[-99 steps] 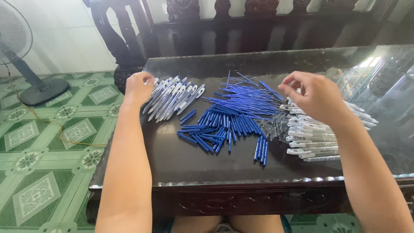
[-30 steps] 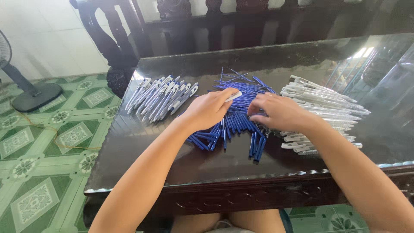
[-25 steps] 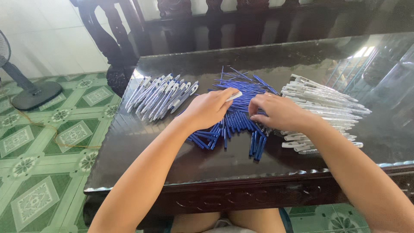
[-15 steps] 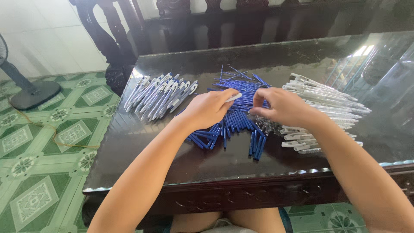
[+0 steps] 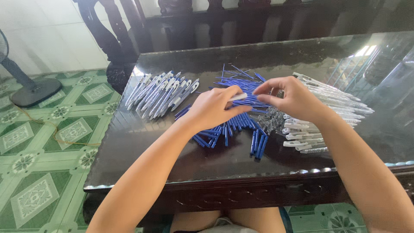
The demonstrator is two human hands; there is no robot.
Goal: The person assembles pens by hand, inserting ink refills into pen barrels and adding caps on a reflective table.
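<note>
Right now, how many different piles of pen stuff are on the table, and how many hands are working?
Pile of finished white-and-blue pens: 1
Pile of blue pen parts: 1
Pile of clear white barrels: 1
Clump of small springs: 1
Hands, left hand and right hand: 2
Total: 4 piles, 2 hands

Over the middle of the dark glass-topped desk [image 5: 129, 142], the left hand [image 5: 213, 108] grips a white pen barrel [image 5: 238, 97] while the right hand [image 5: 291, 97] pinches at its tip. Beneath them lie blue refills [image 5: 228, 127] — assembled pens [image 5: 161, 90] toward the left edge, clear barrels [image 5: 327, 108] and small springs [image 5: 271, 121] toward the right.
</note>
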